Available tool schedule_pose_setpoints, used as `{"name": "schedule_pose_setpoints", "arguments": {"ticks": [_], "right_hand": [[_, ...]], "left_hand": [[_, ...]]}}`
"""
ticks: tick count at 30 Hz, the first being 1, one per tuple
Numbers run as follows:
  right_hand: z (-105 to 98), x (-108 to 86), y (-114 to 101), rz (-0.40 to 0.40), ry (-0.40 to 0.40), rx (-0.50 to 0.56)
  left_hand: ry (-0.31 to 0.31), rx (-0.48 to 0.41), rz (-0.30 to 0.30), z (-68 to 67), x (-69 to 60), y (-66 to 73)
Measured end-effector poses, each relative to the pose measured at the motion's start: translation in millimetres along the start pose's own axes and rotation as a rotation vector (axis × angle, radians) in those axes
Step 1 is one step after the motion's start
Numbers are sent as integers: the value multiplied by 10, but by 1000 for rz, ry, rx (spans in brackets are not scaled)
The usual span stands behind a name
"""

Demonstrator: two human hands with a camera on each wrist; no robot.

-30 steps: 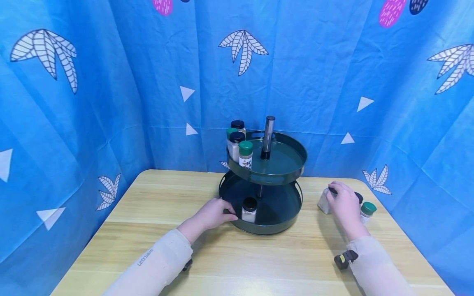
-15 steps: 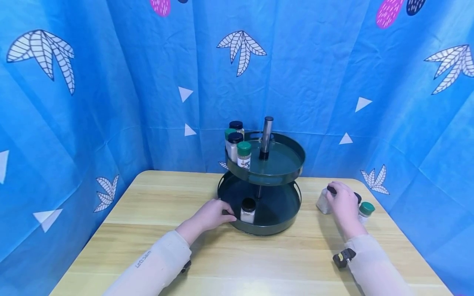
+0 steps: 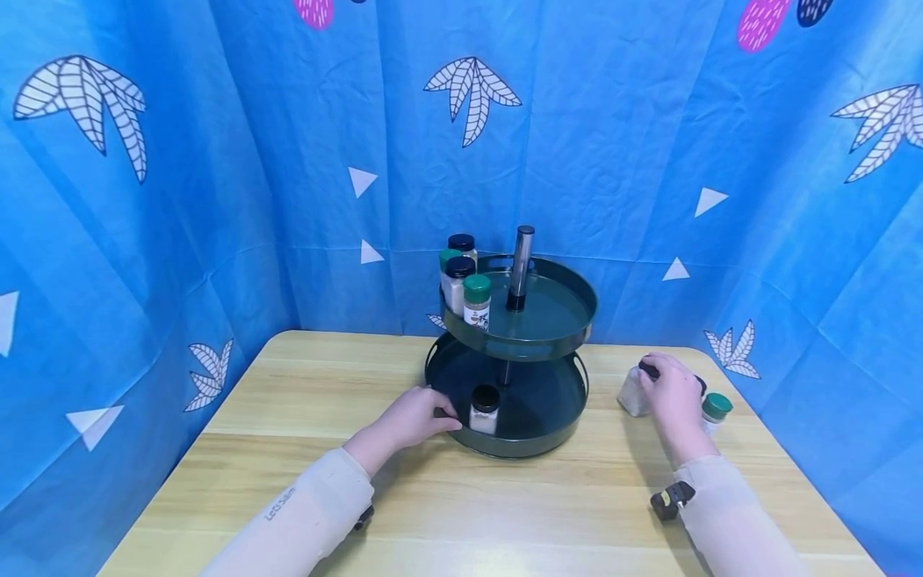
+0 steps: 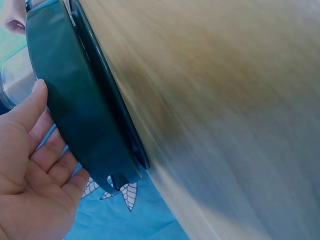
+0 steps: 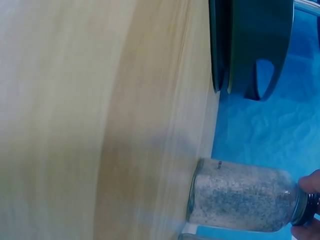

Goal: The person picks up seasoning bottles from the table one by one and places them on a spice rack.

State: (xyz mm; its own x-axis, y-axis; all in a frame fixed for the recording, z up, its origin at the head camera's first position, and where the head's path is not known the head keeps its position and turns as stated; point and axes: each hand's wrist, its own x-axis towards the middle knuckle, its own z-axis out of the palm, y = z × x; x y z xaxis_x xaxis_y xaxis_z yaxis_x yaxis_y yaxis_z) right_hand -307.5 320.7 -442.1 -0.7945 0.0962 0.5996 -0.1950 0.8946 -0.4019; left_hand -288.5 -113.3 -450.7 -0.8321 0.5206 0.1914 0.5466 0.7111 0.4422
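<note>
Nothing visibly shifts since the earlier frame. Left hand (image 3: 409, 417): pinching lower rim (image 3: 515, 447) of dark-green two-tier round tray (image 3: 551, 312), centre. Right hand (image 3: 675, 407): pinching lid (image 5: 300, 207) of clear black-topped jar (image 5: 240, 196), right of frame. Step, seemingly: grasping jar; lifting calls for firm hold.

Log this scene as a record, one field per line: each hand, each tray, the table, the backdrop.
Left hand: grips the rim of the lower tray
Right hand: pinches a clear jar by its black lid
Upper tray: two black-lidded jars, two green-lidded jars, grouped at its left
Lower tray: single black-lidded jar, near the front rim
Table, right side: green-lidded jar; another black lid, mostly hidden by the right hand
Backdrop: blue curtain, leaf print
</note>
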Motion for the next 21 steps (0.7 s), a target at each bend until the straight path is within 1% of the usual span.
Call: {"name": "schedule_pose_setpoints", "arguments": {"ticks": [6, 13, 21], "right_hand": [[-24, 5, -2, 0, -16, -3], [-39, -19, -26, -24, -15, -19], [-40, -61, -48, -56, 5, -16]], "left_hand": [[-5, 7, -4, -16, 3, 12], [-7, 2, -1, -16, 7, 20], [-5, 8, 2, -21, 8, 21]]}}
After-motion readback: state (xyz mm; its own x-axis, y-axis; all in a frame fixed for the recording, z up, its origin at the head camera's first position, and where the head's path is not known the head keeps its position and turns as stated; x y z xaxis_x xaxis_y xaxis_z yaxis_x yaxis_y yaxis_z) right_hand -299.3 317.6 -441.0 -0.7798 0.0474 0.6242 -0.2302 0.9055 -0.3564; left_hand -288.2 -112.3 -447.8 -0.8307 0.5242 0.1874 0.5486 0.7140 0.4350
